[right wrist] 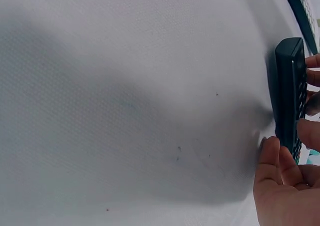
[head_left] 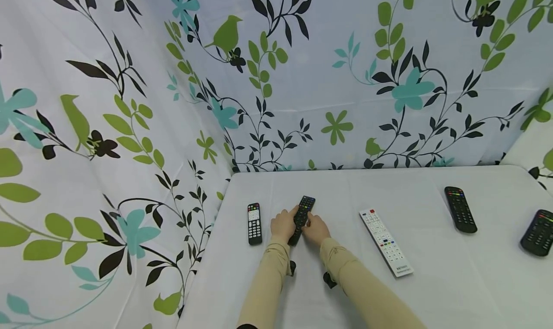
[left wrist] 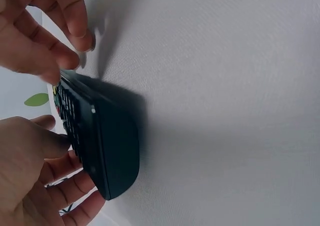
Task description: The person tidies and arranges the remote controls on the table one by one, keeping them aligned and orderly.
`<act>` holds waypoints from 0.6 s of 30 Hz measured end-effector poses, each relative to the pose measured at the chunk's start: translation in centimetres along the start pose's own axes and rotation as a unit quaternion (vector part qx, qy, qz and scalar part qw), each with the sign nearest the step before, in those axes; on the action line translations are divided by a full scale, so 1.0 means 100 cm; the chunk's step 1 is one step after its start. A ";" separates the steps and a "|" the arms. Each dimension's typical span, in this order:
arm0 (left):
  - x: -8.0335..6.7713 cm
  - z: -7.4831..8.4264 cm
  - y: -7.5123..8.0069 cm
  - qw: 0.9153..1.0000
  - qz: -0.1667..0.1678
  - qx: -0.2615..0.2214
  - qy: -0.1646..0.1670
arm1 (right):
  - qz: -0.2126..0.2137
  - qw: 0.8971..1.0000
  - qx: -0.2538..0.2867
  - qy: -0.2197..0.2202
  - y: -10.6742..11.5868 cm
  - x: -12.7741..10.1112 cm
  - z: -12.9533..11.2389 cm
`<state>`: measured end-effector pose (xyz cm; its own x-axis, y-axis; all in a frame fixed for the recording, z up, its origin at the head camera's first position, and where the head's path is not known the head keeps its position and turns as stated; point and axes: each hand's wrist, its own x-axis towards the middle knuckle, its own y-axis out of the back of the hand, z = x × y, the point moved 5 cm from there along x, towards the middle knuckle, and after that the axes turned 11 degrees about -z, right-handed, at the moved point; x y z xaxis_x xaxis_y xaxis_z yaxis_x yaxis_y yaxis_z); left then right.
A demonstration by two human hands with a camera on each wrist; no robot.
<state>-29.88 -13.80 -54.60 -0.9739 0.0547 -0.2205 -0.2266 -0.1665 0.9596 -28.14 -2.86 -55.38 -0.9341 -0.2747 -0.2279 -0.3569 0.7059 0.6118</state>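
Note:
A black remote control (head_left: 304, 213) lies slanted over the white tablecloth, its coloured keys toward the far end. My left hand (head_left: 282, 225) grips its left edge; in the left wrist view the thumb (left wrist: 52, 143) is on the keys and the fingers curl along the side. On the opposite edge, my right hand (head_left: 316, 230) pinches the remote between thumb and fingers. The right wrist view has the right fingertips (right wrist: 270, 148) at the side of the black remote (right wrist: 287, 96), close over the cloth. Part of the keypad is hidden by the hands.
Left of the hands lies a small black remote with a white panel (head_left: 254, 223). A long white remote (head_left: 386, 242) lies to the right, with two more black remotes, one (head_left: 460, 209) farther back and another (head_left: 538, 233) at the right edge. Patterned curtains (head_left: 302, 127) border the table (head_left: 345, 300).

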 end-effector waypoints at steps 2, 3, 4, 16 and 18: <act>0.000 0.000 0.000 1.000 -0.002 -0.012 -0.002 | 0.001 1.000 0.009 -0.002 -0.001 0.000 0.001; 0.000 0.000 -0.001 1.000 -0.004 -0.018 -0.003 | -0.001 1.000 0.010 -0.001 -0.003 0.000 0.001; 0.000 -0.001 -0.001 1.000 -0.005 -0.024 -0.004 | -0.001 1.000 0.011 -0.001 -0.004 0.000 0.001; 0.000 -0.005 -0.003 0.998 -0.013 -0.062 -0.003 | -0.014 0.999 0.030 -0.001 -0.018 0.002 0.006; 0.000 -0.006 -0.003 0.998 -0.018 -0.068 0.000 | -0.014 0.999 0.034 -0.001 -0.019 0.003 0.007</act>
<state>-29.83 -14.34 -55.03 -0.9648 0.0639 -0.2551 -0.2625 -0.2960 0.9184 -27.69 -3.82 -57.15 -0.9237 -0.2934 -0.2465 -0.3826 0.7410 0.5518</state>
